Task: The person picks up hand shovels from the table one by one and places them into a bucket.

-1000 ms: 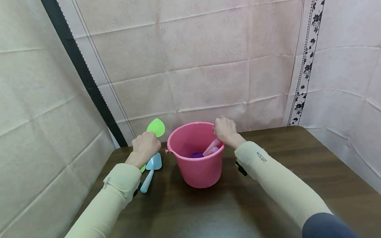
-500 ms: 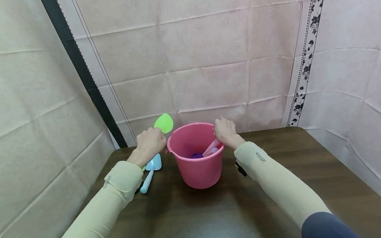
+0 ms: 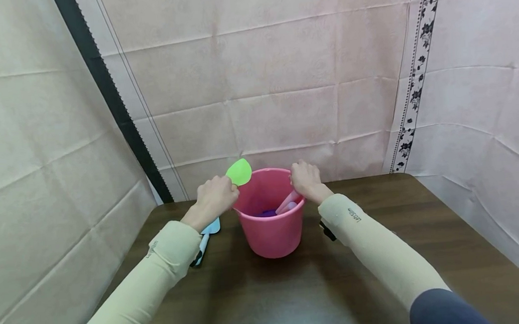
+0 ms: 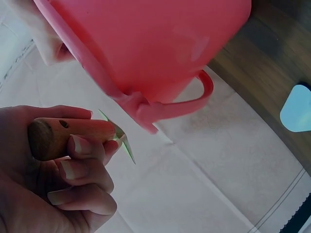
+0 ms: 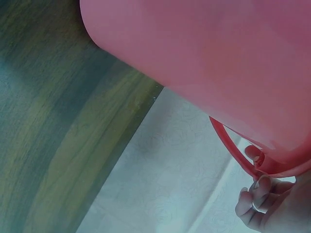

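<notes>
1. Head view: pink bucket (image 3: 271, 236) upright on the brown wooden table (image 3: 331, 287), in front of the pale fabric backdrop (image 3: 280, 65).
2. Left hand (image 3: 217, 197) grips a small shovel with a green blade (image 3: 239, 172), raised above the tabletop. Blade is at the bucket's left rim; I can't tell if it's past the edge.
3. Left wrist view confirms the grip: fingers curled round a short wooden handle (image 4: 73, 138), hand apart from the bucket.
4. Right hand (image 3: 307, 179) at the bucket's right rim. Right wrist view shows fingers curled, holding the bucket where its bail handle (image 5: 231, 148) joins the rim.
5. Inside bucket: pink stick-like piece (image 3: 288, 201) leaning on the right wall, pale lilac piece (image 3: 292, 205) beside it, dark purple piece (image 3: 268, 213) lower down. Most of each is hidden, so I can't say what they are.
6. Light-blue shovel (image 3: 212, 227) lies on the table left of the bucket, partly hidden by the left hand and sleeve (image 3: 137, 286).
</notes>
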`<action>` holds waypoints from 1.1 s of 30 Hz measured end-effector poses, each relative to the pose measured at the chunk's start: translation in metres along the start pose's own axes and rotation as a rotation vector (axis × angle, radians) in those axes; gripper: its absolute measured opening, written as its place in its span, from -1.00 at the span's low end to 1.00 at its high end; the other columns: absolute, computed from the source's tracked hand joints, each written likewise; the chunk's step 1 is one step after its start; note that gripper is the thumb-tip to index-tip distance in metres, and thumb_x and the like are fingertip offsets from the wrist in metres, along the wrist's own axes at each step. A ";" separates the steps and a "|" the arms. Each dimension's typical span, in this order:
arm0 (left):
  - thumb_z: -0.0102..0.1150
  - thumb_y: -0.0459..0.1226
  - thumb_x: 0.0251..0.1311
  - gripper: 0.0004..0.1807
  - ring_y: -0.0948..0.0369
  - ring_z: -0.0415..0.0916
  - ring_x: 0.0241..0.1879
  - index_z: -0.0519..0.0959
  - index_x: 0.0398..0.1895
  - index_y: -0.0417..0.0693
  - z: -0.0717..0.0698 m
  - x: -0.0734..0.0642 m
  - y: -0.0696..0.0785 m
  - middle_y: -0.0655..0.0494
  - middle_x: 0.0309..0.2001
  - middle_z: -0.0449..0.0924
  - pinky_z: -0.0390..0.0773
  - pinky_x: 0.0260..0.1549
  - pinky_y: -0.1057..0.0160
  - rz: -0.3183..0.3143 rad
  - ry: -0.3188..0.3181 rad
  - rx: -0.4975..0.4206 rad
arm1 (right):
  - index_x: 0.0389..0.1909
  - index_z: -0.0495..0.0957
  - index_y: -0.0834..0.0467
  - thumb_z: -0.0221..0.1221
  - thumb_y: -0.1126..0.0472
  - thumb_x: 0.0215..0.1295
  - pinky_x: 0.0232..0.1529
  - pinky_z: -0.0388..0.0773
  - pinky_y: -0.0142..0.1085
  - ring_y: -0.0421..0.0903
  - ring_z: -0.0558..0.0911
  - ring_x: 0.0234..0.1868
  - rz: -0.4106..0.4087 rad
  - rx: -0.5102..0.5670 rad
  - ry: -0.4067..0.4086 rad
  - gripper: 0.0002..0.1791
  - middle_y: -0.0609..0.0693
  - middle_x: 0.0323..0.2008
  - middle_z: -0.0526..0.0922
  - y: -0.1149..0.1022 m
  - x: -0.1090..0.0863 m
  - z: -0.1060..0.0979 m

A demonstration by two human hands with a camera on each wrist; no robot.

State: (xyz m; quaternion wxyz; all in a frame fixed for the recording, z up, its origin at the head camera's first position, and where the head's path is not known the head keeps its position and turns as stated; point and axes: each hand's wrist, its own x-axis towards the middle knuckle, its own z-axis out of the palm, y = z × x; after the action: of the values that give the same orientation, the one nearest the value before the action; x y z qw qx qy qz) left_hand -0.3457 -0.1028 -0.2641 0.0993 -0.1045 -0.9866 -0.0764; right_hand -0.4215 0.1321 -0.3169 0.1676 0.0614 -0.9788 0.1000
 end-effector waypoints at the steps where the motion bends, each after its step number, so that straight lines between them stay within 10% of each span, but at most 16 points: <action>1: -0.09 -0.22 0.20 -0.58 0.20 0.27 -0.73 0.26 -0.85 0.06 0.000 0.000 0.001 0.20 -0.79 0.24 0.24 -0.74 0.27 0.005 0.005 0.007 | -0.33 0.58 0.20 0.11 0.16 0.31 -0.08 0.53 -0.02 0.10 0.60 -0.15 0.001 0.001 -0.001 -0.82 0.13 -0.21 0.55 0.000 0.000 0.000; 33: 0.10 -0.18 0.11 -0.76 0.11 0.47 -0.45 0.42 -0.67 0.02 0.012 0.005 0.035 0.15 -0.60 0.40 0.42 -0.48 0.11 0.052 -0.137 0.121 | -0.26 0.61 0.21 0.14 0.15 0.29 -0.15 0.58 -0.05 0.07 0.61 -0.21 0.015 -0.009 -0.003 -0.80 0.11 -0.22 0.54 0.000 0.002 0.002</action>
State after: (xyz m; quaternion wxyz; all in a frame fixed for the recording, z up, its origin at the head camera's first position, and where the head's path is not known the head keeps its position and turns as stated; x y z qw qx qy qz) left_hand -0.3445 -0.0661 -0.2706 0.0397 -0.1288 -0.9909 -0.0066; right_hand -0.4237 0.1313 -0.3184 0.1657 0.0532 -0.9800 0.0966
